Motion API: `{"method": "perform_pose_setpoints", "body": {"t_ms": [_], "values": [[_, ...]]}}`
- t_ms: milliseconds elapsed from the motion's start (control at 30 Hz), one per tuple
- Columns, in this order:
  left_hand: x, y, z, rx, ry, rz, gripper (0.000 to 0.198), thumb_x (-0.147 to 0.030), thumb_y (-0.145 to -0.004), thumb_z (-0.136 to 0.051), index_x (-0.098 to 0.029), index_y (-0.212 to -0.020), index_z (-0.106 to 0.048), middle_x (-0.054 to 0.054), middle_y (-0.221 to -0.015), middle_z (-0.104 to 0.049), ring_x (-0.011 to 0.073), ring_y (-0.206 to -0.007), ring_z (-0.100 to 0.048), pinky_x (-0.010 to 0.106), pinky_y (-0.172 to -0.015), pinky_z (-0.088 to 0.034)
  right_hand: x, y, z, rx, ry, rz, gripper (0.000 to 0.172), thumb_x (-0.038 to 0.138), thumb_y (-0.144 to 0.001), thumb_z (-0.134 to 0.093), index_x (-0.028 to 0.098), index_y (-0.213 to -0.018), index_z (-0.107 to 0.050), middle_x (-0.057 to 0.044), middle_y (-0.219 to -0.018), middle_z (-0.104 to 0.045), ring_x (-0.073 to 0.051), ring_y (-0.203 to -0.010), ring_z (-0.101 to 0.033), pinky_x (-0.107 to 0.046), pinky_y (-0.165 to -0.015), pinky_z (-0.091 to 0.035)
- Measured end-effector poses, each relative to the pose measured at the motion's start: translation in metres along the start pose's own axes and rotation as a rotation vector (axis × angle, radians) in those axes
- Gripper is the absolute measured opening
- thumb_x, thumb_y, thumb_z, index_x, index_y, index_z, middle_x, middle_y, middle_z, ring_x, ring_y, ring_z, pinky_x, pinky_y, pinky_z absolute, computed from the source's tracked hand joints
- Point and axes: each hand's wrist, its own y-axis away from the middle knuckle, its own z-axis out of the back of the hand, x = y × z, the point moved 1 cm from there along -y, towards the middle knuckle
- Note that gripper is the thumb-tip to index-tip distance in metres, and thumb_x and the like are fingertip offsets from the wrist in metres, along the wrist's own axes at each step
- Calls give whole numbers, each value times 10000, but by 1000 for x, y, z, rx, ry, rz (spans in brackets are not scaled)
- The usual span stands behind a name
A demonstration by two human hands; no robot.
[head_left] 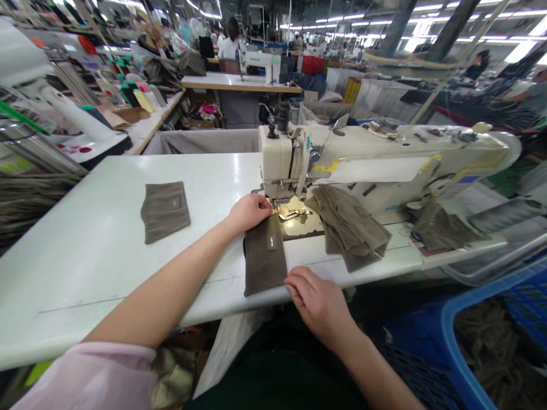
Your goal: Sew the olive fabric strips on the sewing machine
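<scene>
A brown fabric piece (pixel 261 265) with a small label lies on the white table, its far edge at the needle of the sewing machine (pixel 280 165). My left hand (pixel 252 212) pinches that far edge right beside the presser foot. At the near right corner, my right hand (pixel 314 299) has its fingers closed on the same piece. A stack of similar brown pieces (pixel 352 225) rests on the machine bed to the right. Further left, a single brown piece (pixel 166 210) with a label lies flat.
A blue plastic basket (pixel 453 319) holding brown cloth stands at the lower right. More brown fabric (pixel 444 225) sits beside a grey thread cone (pixel 508 213). Beyond the table, a second sewing machine (pixel 258 65) stands on its own bench. Thread spools (pixel 143 97) line the left side.
</scene>
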Motion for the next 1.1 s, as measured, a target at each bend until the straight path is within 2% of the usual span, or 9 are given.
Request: {"method": "perform_pose_setpoints", "body": {"t_ms": [500, 633, 700, 767, 800, 833, 900, 967, 1100], "values": [[9, -8, -1, 6, 25, 38, 172, -333, -772, -696, -170, -725, -724, 24, -744, -722, 177, -682, -640, 279, -624, -432, -2, -4, 1, 106, 47, -35, 171, 83, -935, -482, 179, -978, -617, -45, -977, -647, -159, -739, -583, -267, -624, -395], [3, -3, 1, -2, -89, 29, 190, -343, -831, -674, -162, -799, -725, 50, -817, -721, 202, -746, -657, 295, -668, -471, -1, -5, 1, 118, 56, -43, 172, 69, -916, -495, 185, -968, -612, -37, -977, -645, -155, -733, -576, -263, -621, -394], [-8, 11, 4, -113, -279, -8, 227, -350, -873, -640, -139, -895, -720, 108, -931, -710, 258, -857, -660, 342, -719, -502, -2, -4, 1, 112, 42, -45, 170, 75, -929, -492, 184, -973, -615, -43, -987, -649, -158, -758, -587, -260, -639, -410], [-24, 36, 5, -247, -491, -82, 259, -334, -901, -616, -113, -1007, -699, 166, -1053, -674, 324, -991, -631, 412, -779, -522, -3, -4, 1, 103, 22, -42, 170, 92, -952, -482, 181, -987, -623, -56, -1009, -656, -163, -794, -601, -259, -663, -432], [-32, 52, 3, -272, -556, -144, 248, -310, -909, -609, -112, -1035, -690, 173, -1080, -661, 337, -1027, -616, 438, -805, -526, -3, -4, 1, 99, 14, -39, 175, 97, -959, -477, 180, -993, -627, -62, -1019, -659, -165, -809, -606, -258, -674, -442], [-39, 69, 1, -247, -570, -229, 209, -283, -921, -593, -127, -1019, -692, 159, -1076, -659, 328, -1025, -612, 443, -816, -532, -3, -4, 1, 100, 9, -35, 183, 98, -962, -474, 181, -1004, -632, -65, -1026, -661, -167, -822, -610, -258, -683, -452], [-47, 105, -8, -106, -490, -429, 170, -225, -947, -544, -166, -912, -700, 104, -993, -674, 264, -928, -627, 402, -793, -552, -4, -3, 2, 107, 8, -27, 201, 101, -964, -470, 182, -1037, -639, -70, -1032, -664, -172, -844, -617, -258, -696, -468], [-45, 138, -19, -13, -418, -579, 175, -173, -940, -534, -166, -892, -702, 84, -969, -694, 231, -878, -640, 360, -756, -576, -4, -3, 3, 118, 5, -18, 219, 111, -967, -463, 184, -1069, -643, -73, -1039, -666, -179, -868, -624, -262, -707, -482], [-24, 173, -35, -112, -471, -768, 299, -122, -944, -484, -91, -1183, -660, 142, -1246, -682, 277, -1152, -630, 391, -904, -595, -3, -2, 6, 126, -12, -1, 255, 116, -951, -467, 177, -1122, -645, -85, -1091, -666, -190, -909, -636, -276, -730, -504]]}}
